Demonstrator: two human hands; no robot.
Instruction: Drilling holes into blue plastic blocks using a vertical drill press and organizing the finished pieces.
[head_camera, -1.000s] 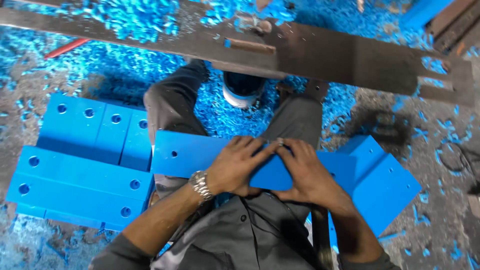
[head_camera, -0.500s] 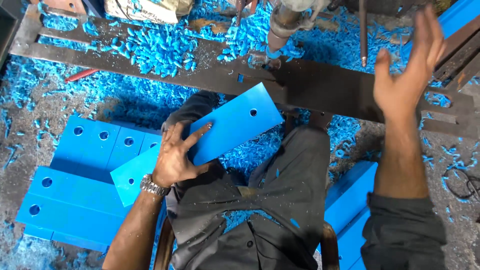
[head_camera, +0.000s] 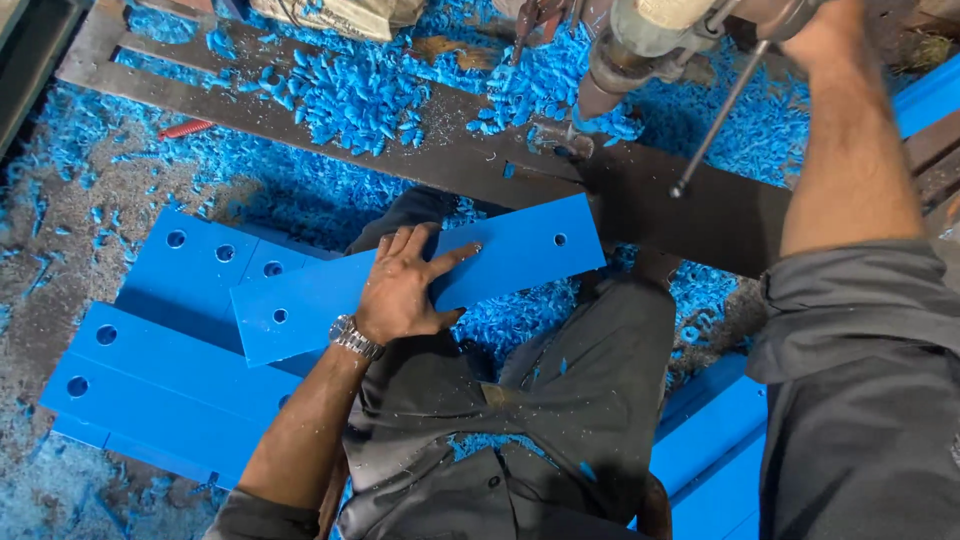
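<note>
Since the earlier frame we see the blue plate (head_camera: 420, 275) swung flatter, now lying across the lap with its far end reaching toward the dark steel bar (head_camera: 700, 205) at 1 o'clock. The right arm has risen further, its hand (head_camera: 830, 25) now up at the drill press (head_camera: 650, 40) at 12 o'clock, mostly cut off by the frame edge; we cannot tell whether its grip is closed on anything. The left hand (head_camera: 400, 290) lies flat on the plate, fingers spread, its grip released and only pressing down; a wristwatch (head_camera: 355, 337) sits on that wrist. The plate shows small holes near both ends. At 9 o'clock, a stack of drilled blue plates (head_camera: 150, 360) rests on the floor, partly under the held plate. More blue plates (head_camera: 715, 450) lie at 4 o'clock. We see no containers; blue shavings (head_camera: 350, 90) lie loose over the bar and floor.
</note>
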